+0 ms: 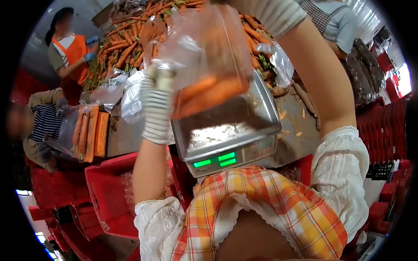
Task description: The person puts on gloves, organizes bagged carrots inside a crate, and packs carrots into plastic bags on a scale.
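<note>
A clear plastic bag [191, 48], blurred by motion, hangs tilted over the metal pan [209, 145] of a weighing scale, with orange carrots [215, 93] lying at its lower end. My left hand [159, 95], in a white striped knit glove, is closed on the bag's left side. My right hand [274, 15], gloved alike, is at the top of the view by the bag's upper right. Its fingers are smeared and partly cut off, so their grip does not show. Green digits glow on the scale's display [215, 159].
A large heap of carrots [126, 45] covers the table's far side. Loose plastic bags [133, 98] lie left of the scale. A red crate [106, 191] stands below. Co-workers are at left, one in an orange apron [75, 51], another beside bagged carrots [85, 130]; another person is upper right.
</note>
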Action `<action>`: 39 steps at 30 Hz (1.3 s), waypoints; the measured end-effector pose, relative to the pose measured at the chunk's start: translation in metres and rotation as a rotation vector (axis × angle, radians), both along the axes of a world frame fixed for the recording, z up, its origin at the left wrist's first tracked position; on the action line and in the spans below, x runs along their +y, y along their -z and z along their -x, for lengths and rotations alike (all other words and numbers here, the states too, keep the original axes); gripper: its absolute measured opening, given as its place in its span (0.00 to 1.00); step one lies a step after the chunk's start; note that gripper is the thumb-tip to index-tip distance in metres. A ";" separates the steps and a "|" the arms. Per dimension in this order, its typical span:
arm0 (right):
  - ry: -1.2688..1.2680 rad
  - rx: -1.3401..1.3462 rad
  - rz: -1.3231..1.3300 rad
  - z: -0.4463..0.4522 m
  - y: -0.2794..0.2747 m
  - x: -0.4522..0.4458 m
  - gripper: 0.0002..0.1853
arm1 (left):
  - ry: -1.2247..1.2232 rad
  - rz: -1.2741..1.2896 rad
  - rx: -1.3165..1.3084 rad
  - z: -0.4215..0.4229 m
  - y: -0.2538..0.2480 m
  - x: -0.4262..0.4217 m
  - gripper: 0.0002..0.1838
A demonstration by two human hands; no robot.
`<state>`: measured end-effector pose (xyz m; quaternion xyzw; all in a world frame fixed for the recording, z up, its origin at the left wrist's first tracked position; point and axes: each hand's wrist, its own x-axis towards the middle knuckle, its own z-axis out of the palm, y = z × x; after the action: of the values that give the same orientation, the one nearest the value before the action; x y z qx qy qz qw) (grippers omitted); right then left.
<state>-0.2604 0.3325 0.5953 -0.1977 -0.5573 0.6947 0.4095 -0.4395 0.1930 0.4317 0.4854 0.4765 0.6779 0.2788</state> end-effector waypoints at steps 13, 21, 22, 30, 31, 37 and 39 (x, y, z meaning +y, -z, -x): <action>0.248 -0.256 -0.005 -0.143 0.111 -0.148 0.18 | 0.118 0.178 0.000 0.032 -0.016 -0.090 0.13; 0.514 -0.306 -0.432 -0.204 0.060 -0.162 0.21 | -0.102 -0.057 0.690 0.036 -0.106 -0.173 0.23; 0.472 -0.228 -0.477 -0.194 0.058 -0.166 0.20 | -0.052 -0.065 0.951 0.018 -0.112 -0.174 0.24; 0.204 -0.623 -0.655 -0.093 0.059 -0.213 0.12 | 0.175 0.765 2.003 -0.063 -0.097 -0.074 0.20; 0.201 -0.620 -0.660 -0.096 0.060 -0.209 0.12 | 0.087 0.737 1.927 -0.051 -0.097 -0.075 0.21; 0.136 -0.343 -0.614 -0.090 0.063 -0.190 0.14 | 0.165 0.294 0.404 -0.009 -0.053 -0.109 0.15; -0.056 -0.293 -0.456 -0.062 0.081 -0.192 0.13 | 0.265 0.154 -0.030 -0.011 -0.029 -0.109 0.12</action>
<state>-0.1981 0.1401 0.5147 -0.1833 -0.7580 0.5262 0.3391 -0.4289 0.0842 0.4602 0.5112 0.4545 0.6038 0.4093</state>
